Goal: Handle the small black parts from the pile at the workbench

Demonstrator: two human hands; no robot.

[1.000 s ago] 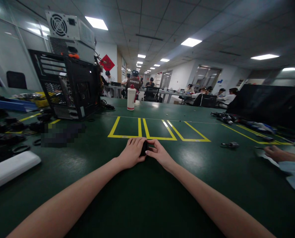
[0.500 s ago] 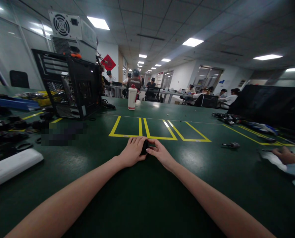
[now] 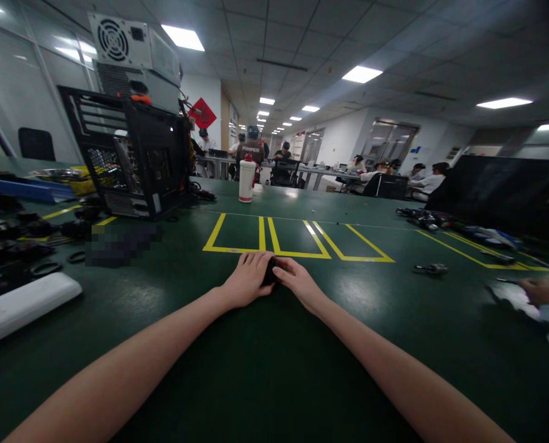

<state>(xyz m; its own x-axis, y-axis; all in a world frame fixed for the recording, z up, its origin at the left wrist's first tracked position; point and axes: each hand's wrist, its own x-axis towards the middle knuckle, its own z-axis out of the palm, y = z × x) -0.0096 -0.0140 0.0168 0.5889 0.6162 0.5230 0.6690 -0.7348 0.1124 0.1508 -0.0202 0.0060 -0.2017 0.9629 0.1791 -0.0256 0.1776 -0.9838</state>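
Between my hands, on or just over the green table [image 3: 274, 369], is a small black object [image 3: 269, 272]; its kind is hidden by my fingers. My left hand [image 3: 249, 280] wraps over it from the left, fingers bent across its top and thumb low on the near side. From the right, my right hand [image 3: 299, 282] meets the same piece with thumb and fingertips pinched at its side. Just beyond my hands, yellow tape outlines [image 3: 297, 253] mark the tabletop.
At left stand a black computer case [image 3: 131, 160] with power supplies [image 3: 136, 46] on it, and a long white bar [image 3: 29, 307]. A white bottle [image 3: 246, 179] stands farther back. At right lie a metal tool bit [image 3: 431, 269] and another person's hand [image 3: 544, 291].
My hands stay around the black object with only a slight shift of the right fingers. The view has tilted a little. At right, the other person's hand has moved slightly.
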